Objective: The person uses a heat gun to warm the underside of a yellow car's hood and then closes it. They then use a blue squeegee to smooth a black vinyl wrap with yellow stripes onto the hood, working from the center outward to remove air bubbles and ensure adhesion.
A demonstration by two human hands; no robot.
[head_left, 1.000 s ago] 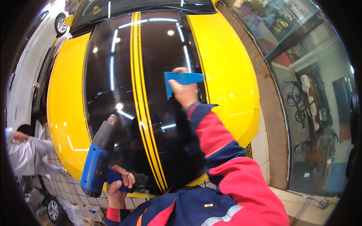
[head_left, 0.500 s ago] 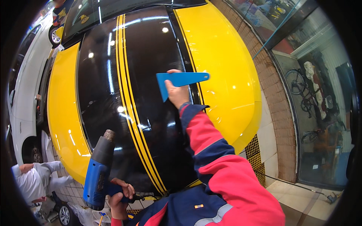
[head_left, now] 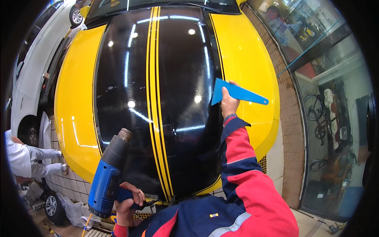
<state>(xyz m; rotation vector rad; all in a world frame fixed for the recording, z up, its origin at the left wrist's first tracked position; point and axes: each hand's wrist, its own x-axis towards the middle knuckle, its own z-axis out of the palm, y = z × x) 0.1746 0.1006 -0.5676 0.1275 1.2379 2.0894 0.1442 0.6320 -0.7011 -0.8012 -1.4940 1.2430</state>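
A yellow car's hood [head_left: 252, 59] with a wide glossy black stripe panel [head_left: 181, 47] lies in front of me. Thin yellow lines [head_left: 158, 118] run down the panel's middle. My right hand [head_left: 229, 103] grips a blue plastic scraper [head_left: 246, 96]; its wide edge is at the panel's right border, and I cannot tell whether it touches. At the lower left, my left hand [head_left: 128, 201] is closed round the handle of a blue heat gun [head_left: 106, 177]. The gun's dark nozzle [head_left: 125, 134] points up and away over the hood's near left part.
A white car [head_left: 37, 79] stands along the left. A person in pale clothes [head_left: 27, 156] is at the left edge, near a loose wheel [head_left: 55, 207] and clear plastic sheeting [head_left: 73, 209]. On the right are a brick ledge [head_left: 290, 130] and glass panes, with bicycles [head_left: 316, 108] behind.
My right hand with the scraper has moved right, from over the black panel to its right border, and the scraper's handle tilts down now. My view has shifted; the left hand keeps the heat gun.
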